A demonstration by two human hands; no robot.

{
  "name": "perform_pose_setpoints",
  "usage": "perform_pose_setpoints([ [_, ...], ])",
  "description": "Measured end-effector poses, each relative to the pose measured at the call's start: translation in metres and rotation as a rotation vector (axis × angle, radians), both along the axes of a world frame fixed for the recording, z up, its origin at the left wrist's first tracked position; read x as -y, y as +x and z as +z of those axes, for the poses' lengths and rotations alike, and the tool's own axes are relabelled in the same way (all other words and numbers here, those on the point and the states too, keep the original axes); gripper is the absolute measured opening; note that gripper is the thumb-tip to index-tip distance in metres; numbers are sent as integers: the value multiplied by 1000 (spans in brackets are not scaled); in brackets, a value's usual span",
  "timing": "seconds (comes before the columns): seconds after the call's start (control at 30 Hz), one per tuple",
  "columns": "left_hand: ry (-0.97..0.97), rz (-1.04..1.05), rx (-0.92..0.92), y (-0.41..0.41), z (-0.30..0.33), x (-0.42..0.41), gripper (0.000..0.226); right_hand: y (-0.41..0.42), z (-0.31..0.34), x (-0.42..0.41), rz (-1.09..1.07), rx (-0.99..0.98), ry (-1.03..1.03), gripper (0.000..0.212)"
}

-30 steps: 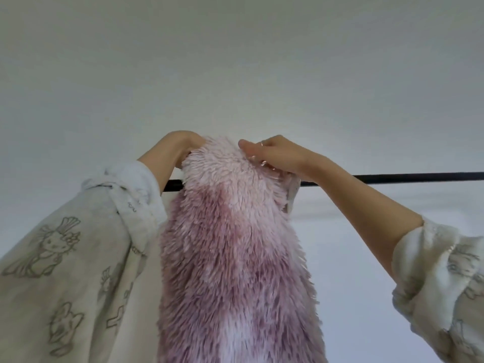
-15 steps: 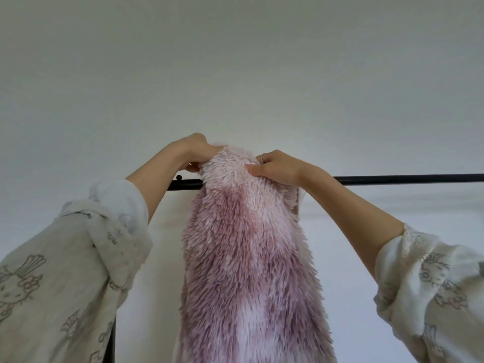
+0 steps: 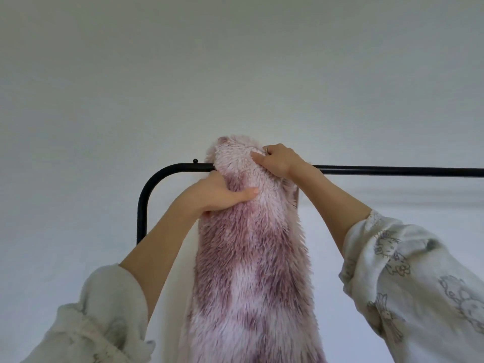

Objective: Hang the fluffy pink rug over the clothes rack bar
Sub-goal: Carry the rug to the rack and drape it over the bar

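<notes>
The fluffy pink rug (image 3: 251, 258) hangs in a long bunched strip with darker purple patches, its top folded over the black clothes rack bar (image 3: 392, 171) near the bar's left bend. My left hand (image 3: 220, 196) grips the rug's left side just below the bar, thumb pressed into the pile. At the bar, my right hand (image 3: 279, 161) clutches the rug's upper right part, a ring on one finger. The far side of the rug behind the bar is hidden.
The rack's bar curves down at the left into a black upright post (image 3: 140, 218). A plain white wall (image 3: 235, 74) fills the background. Cream printed sleeves (image 3: 419, 279) cover both of my forearms low in the view.
The view pulled back and the rack's left bend came into sight. My left hand dropped from the rug's top to its side below the bar. The right hand stayed at the top.
</notes>
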State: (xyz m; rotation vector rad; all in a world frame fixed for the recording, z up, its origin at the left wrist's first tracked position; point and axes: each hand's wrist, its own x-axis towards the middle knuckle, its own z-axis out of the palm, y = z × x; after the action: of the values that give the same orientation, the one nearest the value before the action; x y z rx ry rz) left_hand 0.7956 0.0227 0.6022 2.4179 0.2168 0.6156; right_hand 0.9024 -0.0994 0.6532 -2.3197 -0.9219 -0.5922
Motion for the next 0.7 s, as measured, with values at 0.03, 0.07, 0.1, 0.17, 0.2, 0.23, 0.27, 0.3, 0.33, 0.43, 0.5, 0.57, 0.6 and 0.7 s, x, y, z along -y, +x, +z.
perform_pose_setpoints([
  [0.03,-19,15,-32,6,-10,2,113,-1,-1,0,0,7,6,29],
  [0.07,-37,39,-37,12,-21,3,124,-1,-2,0,2,14,9,29],
  [0.1,-56,63,-20,17,-32,4,129,-3,-3,1,3,11,10,30],
  [0.17,-162,99,27,24,-47,4,130,-5,-4,0,-7,1,11,43],
  [0.2,-227,104,54,26,-51,4,126,-6,-4,0,-20,-4,9,54],
  [0.23,-291,106,77,27,-55,5,118,-6,-4,-1,-24,-11,8,59],
  [0.27,-334,99,107,28,-56,5,103,-5,-3,-2,-21,-9,11,61],
  [0.3,-359,88,144,29,-55,5,80,-5,-4,-3,-20,-1,10,61],
  [0.33,-366,78,180,30,-54,4,55,-4,-5,-4,-23,8,4,61],
  [0.43,-367,86,207,32,-48,3,28,-5,-7,2,-14,58,-7,55],
  [0.5,-388,64,215,32,-46,5,22,-8,-10,13,40,88,8,41],
  [0.57,-430,31,248,29,-40,7,23,-12,-13,24,84,119,66,42],
  [0.6,-447,11,266,27,-36,7,24,-14,-16,30,101,139,132,42],
  [0.7,-449,-65,314,21,-18,10,34,-17,-30,45,64,279,412,25],
])
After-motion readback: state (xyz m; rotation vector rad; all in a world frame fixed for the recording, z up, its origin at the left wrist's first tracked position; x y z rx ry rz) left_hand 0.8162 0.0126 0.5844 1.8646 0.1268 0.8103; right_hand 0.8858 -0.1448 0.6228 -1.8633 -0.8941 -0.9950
